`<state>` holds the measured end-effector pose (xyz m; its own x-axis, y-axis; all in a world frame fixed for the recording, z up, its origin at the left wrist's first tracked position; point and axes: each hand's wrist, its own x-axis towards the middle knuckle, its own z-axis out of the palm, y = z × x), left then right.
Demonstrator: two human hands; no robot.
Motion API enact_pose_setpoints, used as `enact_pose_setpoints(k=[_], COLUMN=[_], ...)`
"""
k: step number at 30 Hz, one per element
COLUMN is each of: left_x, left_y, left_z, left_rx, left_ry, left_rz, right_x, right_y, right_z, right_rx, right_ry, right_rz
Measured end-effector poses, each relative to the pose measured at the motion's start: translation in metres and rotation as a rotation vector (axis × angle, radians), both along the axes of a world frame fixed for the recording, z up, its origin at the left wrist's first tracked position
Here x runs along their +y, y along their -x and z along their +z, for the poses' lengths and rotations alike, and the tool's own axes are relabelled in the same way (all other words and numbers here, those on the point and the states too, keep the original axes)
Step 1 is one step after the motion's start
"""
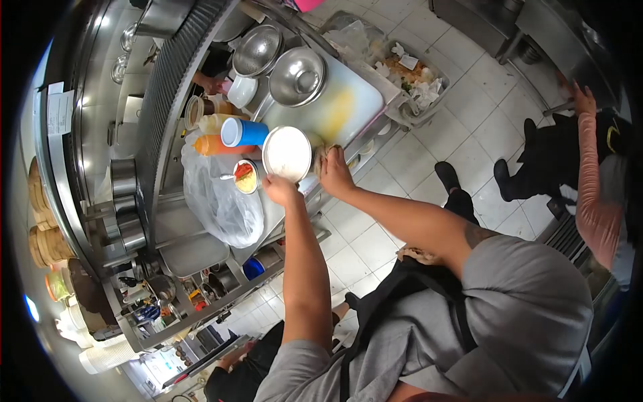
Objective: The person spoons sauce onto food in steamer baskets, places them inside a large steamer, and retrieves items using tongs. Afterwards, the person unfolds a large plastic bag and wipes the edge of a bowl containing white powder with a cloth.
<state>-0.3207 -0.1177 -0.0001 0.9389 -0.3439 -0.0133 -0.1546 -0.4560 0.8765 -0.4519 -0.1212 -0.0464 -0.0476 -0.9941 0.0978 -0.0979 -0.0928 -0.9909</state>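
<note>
A round white bowl or dish (287, 153) with a thin rim sits near the counter's edge. My left hand (281, 189) grips its near rim, fingers partly hidden. On its right side, my right hand (336, 174) is closed on a crumpled brownish cloth (321, 159), which is against or very near the rim. Left of the bowl stands a small round container (246, 176) of chopped red and yellow food with a spoon. Just beyond are a blue container with a pale lid (249, 132) and orange squeeze bottles (218, 144).
Metal bowls (297, 77) rest on a stained white cutting board (358, 100). Clear plastic bags (224, 201) lie on the counter's left. A waste bin (415, 84) stands on the tiled floor. A co-worker in pink sleeves (596, 194) is at right; another person's hand (211, 84) shows across the counter.
</note>
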Motion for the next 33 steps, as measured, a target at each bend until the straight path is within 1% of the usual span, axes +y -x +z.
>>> enact_pose_setpoints(k=[1, 3, 4, 5, 6, 7, 8, 10, 11, 12, 15, 16, 19, 22, 23, 24, 25, 26, 27, 28, 29, 30, 31, 33], left_x=[0.007, 0.019, 0.017, 0.016, 0.009, -0.007, -0.021, -0.038, -0.039, -0.040, -0.030, -0.026, -0.018, -0.016, -0.015, -0.014, -0.013, -0.007, -0.001, 0.002, 0.004, 0.002, 0.000, -0.020], left_y=[0.003, 0.002, -0.003, -0.029, -0.052, -0.069, -0.075, -0.083, -0.077, -0.070, -0.062, -0.060, -0.040, -0.009, -0.001, -0.002, -0.006, -0.009, -0.012, 0.003, -0.002, -0.014, -0.027, -0.061], left_z=[0.005, 0.024, 0.031, 0.028, 0.015, 0.005, 0.005, 0.005, 0.008, 0.009, 0.002, 0.001, 0.008, 0.004, 0.004, -0.006, -0.007, -0.007, -0.007, 0.024, 0.033, 0.042, 0.047, 0.041], left_rx=[0.162, 0.219, 0.248, 0.251, 0.071, -0.112, -0.106, -0.093, -0.121, -0.145, -0.186, -0.198, -0.343, -0.317, -0.320, -0.316, -0.215, -0.114, -0.011, 0.155, 0.119, 0.083, 0.048, -0.159], left_ry=[0.035, -0.018, -0.040, -0.102, -0.025, 0.058, 0.012, -0.082, -0.060, -0.036, -0.041, -0.054, -0.123, -0.181, -0.204, -0.134, -0.095, -0.065, -0.037, -0.150, -0.226, -0.300, -0.380, -0.155], left_rz=[0.013, -0.032, -0.057, -0.215, -0.340, -0.465, -0.541, -0.693, -0.674, -0.653, -0.538, -0.495, -0.395, -0.090, 0.015, 0.017, -0.008, -0.034, -0.062, -0.078, -0.124, -0.173, -0.221, -0.548], right_x=[-0.004, -0.020, -0.038, -0.061, -0.081, -0.100, -0.118, -0.120, -0.122, -0.111, -0.057, -0.038, 0.003, 0.037, 0.052, 0.061, 0.064, 0.055, 0.041, 0.022, -0.003, -0.030, -0.061, -0.114], right_y=[0.013, 0.037, 0.043, 0.044, 0.042, 0.039, 0.026, -0.002, -0.010, -0.017, -0.022, -0.020, -0.033, -0.032, -0.032, -0.028, -0.023, -0.010, 0.000, 0.016, 0.027, 0.036, 0.041, 0.025], right_z=[-0.004, -0.008, -0.008, -0.006, 0.001, 0.013, 0.011, 0.010, 0.007, 0.001, -0.001, 0.005, 0.002, 0.004, 0.001, -0.005, -0.011, -0.010, -0.010, -0.001, -0.005, 0.006, 0.011, 0.006], right_rx=[0.003, 0.009, 0.015, -0.031, -0.077, -0.083, -0.045, 0.050, 0.100, 0.043, -0.017, 0.033, 0.088, -0.032, -0.043, -0.053, -0.061, -0.122, -0.103, -0.051, -0.007, -0.069, -0.113, 0.008], right_ry=[-0.015, -0.051, 0.051, 0.027, -0.003, -0.031, 0.003, 0.003, 0.004, 0.068, 0.049, 0.019, 0.025, -0.064, -0.041, -0.009, 0.021, -0.089, -0.063, -0.119, -0.023, 0.024, 0.109, 0.003], right_rz=[0.084, 0.258, 0.122, 0.094, 0.070, 0.126, 0.182, 0.280, 0.324, 0.184, -0.166, -0.176, -0.317, -0.109, -0.043, 0.021, 0.084, 0.103, -0.016, -0.045, -0.108, -0.166, -0.115, 0.186])
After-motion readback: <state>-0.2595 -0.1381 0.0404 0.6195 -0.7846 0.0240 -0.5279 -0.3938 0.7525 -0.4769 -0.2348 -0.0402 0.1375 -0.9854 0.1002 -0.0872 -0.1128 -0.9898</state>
